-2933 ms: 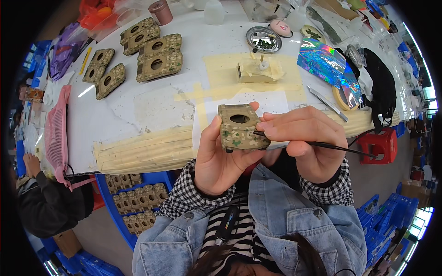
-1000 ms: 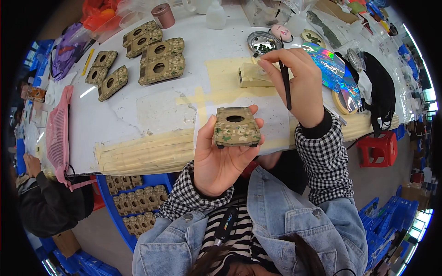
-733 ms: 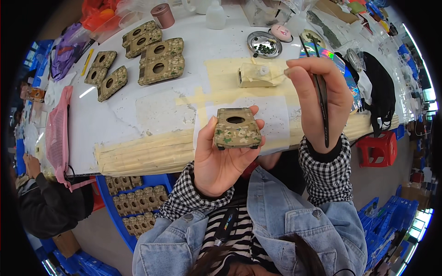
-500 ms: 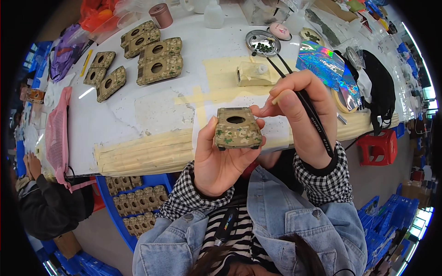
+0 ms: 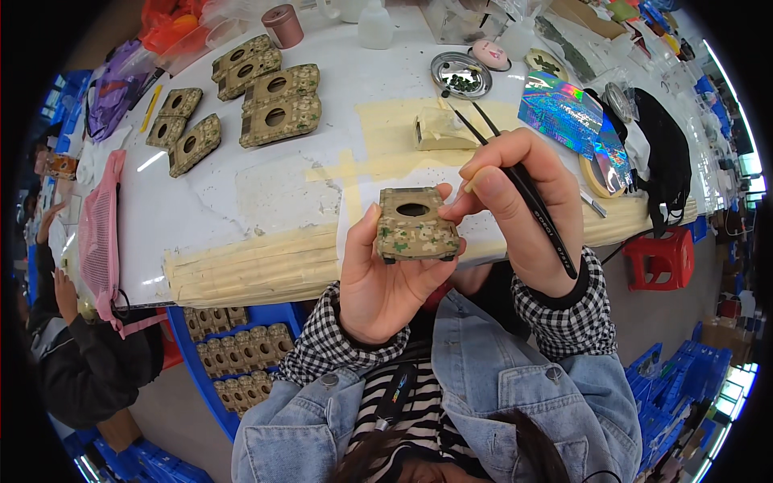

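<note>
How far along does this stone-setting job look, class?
Done: six studded tan blocks lie on the white table. In hand: the left hand holds one partly studded block; the right hand grips black tweezers. Left: a blue crate of blocks.

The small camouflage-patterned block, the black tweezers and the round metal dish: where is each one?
camouflage-patterned block (image 5: 415, 228): head view, on its top face below the oval hole.
black tweezers (image 5: 538, 212): head view, on the shaft crossing the right hand's fingers.
round metal dish (image 5: 442, 66): head view, on its left rim.

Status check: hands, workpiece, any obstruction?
Left hand grips camouflage block. Right hand holds black tweezers, thumb touching block. Nothing in the way.
</note>
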The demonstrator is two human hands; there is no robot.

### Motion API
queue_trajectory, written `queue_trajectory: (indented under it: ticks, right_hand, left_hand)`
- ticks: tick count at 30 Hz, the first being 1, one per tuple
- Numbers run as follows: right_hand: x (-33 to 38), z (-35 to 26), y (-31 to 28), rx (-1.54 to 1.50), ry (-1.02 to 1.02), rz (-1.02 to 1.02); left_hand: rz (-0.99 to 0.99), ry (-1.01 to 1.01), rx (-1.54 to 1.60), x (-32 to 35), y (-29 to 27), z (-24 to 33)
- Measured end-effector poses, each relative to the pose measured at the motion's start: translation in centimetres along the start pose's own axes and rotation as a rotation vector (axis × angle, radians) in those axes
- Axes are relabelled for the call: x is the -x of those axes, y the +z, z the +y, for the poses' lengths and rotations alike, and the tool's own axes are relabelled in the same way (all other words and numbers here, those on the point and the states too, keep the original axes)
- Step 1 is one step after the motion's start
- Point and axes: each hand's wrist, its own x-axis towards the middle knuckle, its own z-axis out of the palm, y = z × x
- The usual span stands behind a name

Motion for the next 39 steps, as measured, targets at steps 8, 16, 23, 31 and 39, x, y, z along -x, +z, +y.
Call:
queue_trajectory:
  ticks: [8, 16, 23, 31, 39]
  right_hand:
    - [0.0, -0.1, 0.0, 0.009, 0.001, -0.002]
    - [-1.2, 0.5, -1.0, -0.014, -0.048, 0.155]
    - [-5.2, 3.2, -4.5, 0.674, -0.481, 0.32]
    - [-5.2, 4.1, -4.9, 0.938, -0.526, 0.165]
    - [0.4, 2.5, -5.9, 0.576, -0.245, 0.144]
  left_hand:
    - [0.013, 0.005, -0.005, 0.0, 0.1, -0.1]
    - [0.023, 0.001, 0.018, 0.0, 0.1, 0.0]
    - [-0.007, 0.039, 0.077, 0.1, 0.2, 0.1]
    - [-0.041, 0.109, 0.05, 0.2, 0.3, 0.8]
    - [-0.047, 0.153, 0.034, 0.1, 0.1, 0.9]
